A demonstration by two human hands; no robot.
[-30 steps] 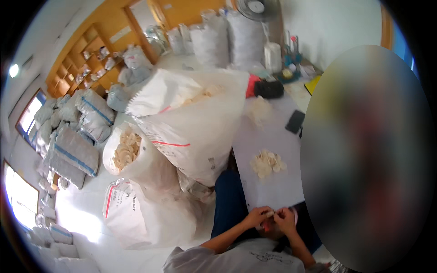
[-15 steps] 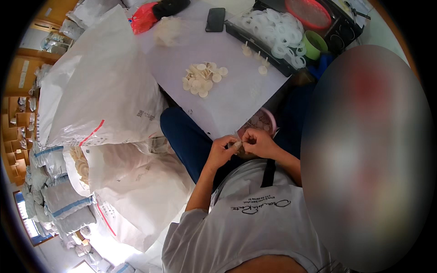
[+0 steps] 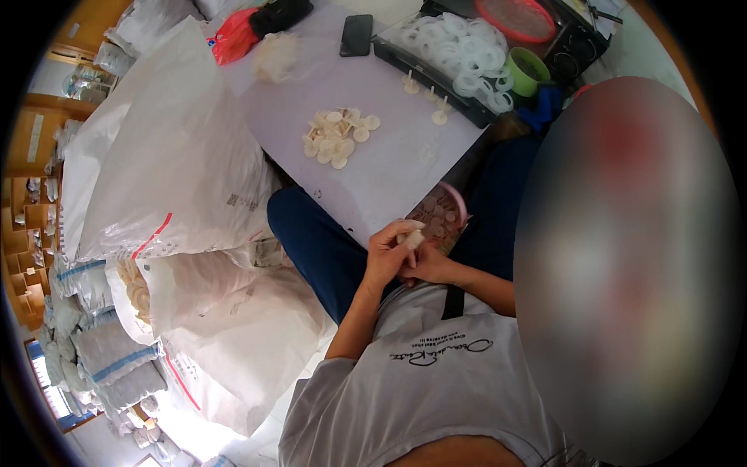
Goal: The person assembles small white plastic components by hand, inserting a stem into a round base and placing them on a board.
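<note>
Since half a second ago the view has barely shifted, and both hands have stayed together in the lap, just below the near edge of the surface (image 3: 405,167). The left hand (image 3: 387,253) has its fingers closed around a small cream-coloured plastic piece (image 3: 412,237), pinching it at the tips. The right hand (image 3: 428,268) lies against the left from below, its fingers curled; whether they also grip the piece I cannot tell, since the left hand covers them. The piece sits just in front of the chest, above the dark blue trousers (image 3: 319,249).

Just beyond the hands, a pink bowl (image 3: 459,206) with small round pieces shows at the edge of the surface. Farther out on the white surface lies a loose heap of cream discs (image 3: 336,136). Beyond that stands a black tray (image 3: 424,66) full of white rings (image 3: 459,50), a few small pegs beside it, a green cup (image 3: 529,70) and a black phone (image 3: 356,35). To the left, large white sacks (image 3: 171,156) crowd the floor.
</note>
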